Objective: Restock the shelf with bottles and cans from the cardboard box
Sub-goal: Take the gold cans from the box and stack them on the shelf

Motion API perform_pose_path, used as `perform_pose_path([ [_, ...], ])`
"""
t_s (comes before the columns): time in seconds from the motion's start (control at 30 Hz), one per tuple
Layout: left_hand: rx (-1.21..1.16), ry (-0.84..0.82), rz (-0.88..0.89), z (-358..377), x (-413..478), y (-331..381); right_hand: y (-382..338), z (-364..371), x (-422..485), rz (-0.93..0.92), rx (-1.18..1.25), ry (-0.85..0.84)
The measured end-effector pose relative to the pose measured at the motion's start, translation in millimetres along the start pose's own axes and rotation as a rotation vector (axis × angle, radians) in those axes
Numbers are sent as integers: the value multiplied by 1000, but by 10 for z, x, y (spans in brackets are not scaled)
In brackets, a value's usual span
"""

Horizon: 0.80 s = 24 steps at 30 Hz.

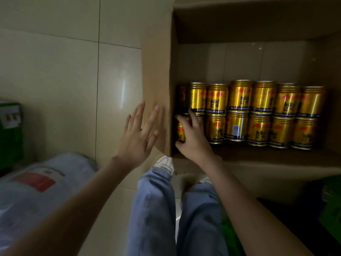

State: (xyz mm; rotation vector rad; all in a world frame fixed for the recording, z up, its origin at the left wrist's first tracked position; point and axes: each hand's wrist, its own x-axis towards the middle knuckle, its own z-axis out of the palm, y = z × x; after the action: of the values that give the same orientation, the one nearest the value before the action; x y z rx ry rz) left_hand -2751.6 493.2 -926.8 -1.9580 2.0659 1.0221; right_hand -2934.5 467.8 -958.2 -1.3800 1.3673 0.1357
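Note:
An open cardboard box (156, 74) stands on the floor in front of me. Several gold cans (258, 113) lie in two rows against its near inside wall. My right hand (193, 139) reaches into the box's left corner, and its fingers and thumb curl round the leftmost can of the lower row (181, 133). Outside the box, my left hand (140, 137) has straight fingers spread flat against the left flap. No shelf is in view.
Pale floor tiles (64, 80) lie to the left. A green crate (9, 133) sits at the far left edge, and a plastic-wrapped pack (36, 185) lies at lower left. My legs in jeans and white shoes (166, 163) are below the box. Green items (330, 206) sit at lower right.

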Motion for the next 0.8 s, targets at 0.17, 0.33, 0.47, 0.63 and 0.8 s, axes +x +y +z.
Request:
perform_pose_path([
  [0.17, 81, 54, 191, -102, 279, 377, 76, -254, -53, 40, 276, 171],
  [0.33, -191, -144, 177, -102, 561, 856, 144, -793, -216, -1, 613, 232],
  [0.47, -726, -424, 24, -229, 772, 1104, 198, -1093, -260, -81, 742, 137],
  [0.63, -896, -457, -60, -180, 914, 1191, 310, -1262, -228, -17, 845, 33],
  [0.8, -762, -281, -192, 26, 1040, 1184, 613, -1326, 210, 162, -42, 343],
])
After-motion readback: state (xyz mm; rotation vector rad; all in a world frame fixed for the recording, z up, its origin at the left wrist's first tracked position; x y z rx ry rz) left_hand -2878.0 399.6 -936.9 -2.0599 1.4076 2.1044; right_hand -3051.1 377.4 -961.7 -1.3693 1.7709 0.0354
